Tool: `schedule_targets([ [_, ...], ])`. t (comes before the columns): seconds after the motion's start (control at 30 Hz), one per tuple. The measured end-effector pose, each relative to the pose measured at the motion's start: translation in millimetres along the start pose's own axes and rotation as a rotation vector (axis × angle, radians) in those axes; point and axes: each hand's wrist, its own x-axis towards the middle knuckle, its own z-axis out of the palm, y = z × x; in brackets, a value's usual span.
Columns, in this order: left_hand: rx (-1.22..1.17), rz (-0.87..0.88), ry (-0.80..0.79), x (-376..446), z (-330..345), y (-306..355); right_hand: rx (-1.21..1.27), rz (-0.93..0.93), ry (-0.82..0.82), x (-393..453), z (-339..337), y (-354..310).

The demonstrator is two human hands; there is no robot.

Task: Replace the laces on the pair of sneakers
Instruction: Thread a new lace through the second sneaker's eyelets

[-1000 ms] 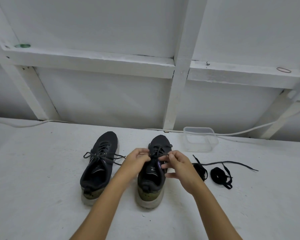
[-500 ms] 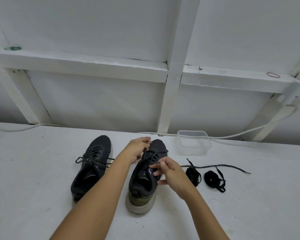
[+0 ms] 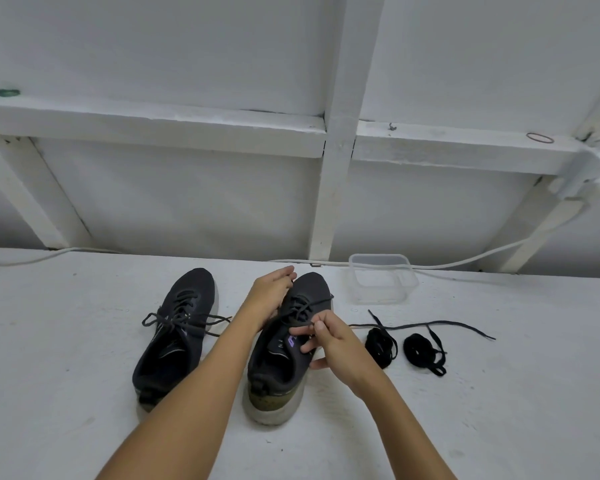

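Our right hand (image 3: 336, 344) pinches the lace (image 3: 302, 308) of the right sneaker (image 3: 288, 344) mid-counter; our left hand (image 3: 271, 289) grips lace near its toe.

No readable text; only a small purple mark on the right sneaker's (image 3: 284, 344) tongue, too blurred to read.

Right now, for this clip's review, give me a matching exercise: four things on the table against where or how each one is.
Things:
1. left sneaker
2. right sneaker
3. clear plastic container
4. coiled spare laces

States:
A. at the back near the wall, nothing visible inside
B. lace pinched by the right hand
C. lying right of both shoes
D. laced, untouched by the hands

Pairs: 1-D, 2-B, 3-A, 4-C
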Motion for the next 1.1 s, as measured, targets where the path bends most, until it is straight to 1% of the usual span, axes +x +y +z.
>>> schedule_targets([
  [0.07,0.110,0.042,0.065,4,1,-1,-0.009,-0.003,-0.002,-1,0,1],
  [0.2,0.239,0.027,-0.006,11,8,0,0.006,-0.004,-0.003,-3,0,2],
  [0.37,0.196,-0.052,-0.185,27,16,13,0.030,-0.003,-0.008,-5,0,5],
  [0.43,0.201,-0.047,-0.206,32,19,18,0.038,0.001,-0.008,-4,-1,5],
  [0.5,0.187,-0.021,-0.181,34,23,19,0.049,0.001,-0.006,-4,-1,6],
  [0.57,0.190,0.014,-0.098,35,24,18,0.052,-0.002,-0.004,-4,-1,6],
  [0.67,0.280,0.126,0.105,31,17,17,0.051,-0.006,-0.003,-4,-1,8],
  [0.73,0.432,0.247,0.256,27,8,19,0.050,-0.008,-0.003,-5,-1,8],
  [0.8,0.627,0.314,0.420,19,-6,22,0.058,-0.007,-0.004,-6,-1,8],
  [0.83,0.766,0.305,0.479,16,-15,24,0.063,-0.005,-0.003,-6,-1,8],
  [0.87,0.935,0.249,0.493,12,-23,25,0.065,-0.002,-0.001,-6,-1,8],
  [0.93,1.272,0.066,0.400,2,-36,29,0.073,0.000,0.003,-6,-1,7],
  [0.97,1.370,0.004,0.338,-3,-40,30,0.076,0.001,0.003,-7,-2,5],
  [1.0,1.405,-0.018,0.287,-7,-43,31,0.079,0.001,0.004,-6,-2,4],
  [1.03,1.380,-0.010,0.253,-13,-45,31,0.081,0.001,0.006,-6,-3,2],
  [1.1,1.177,0.080,0.223,-27,-47,30,0.087,0.004,0.015,-6,-5,-1],
])
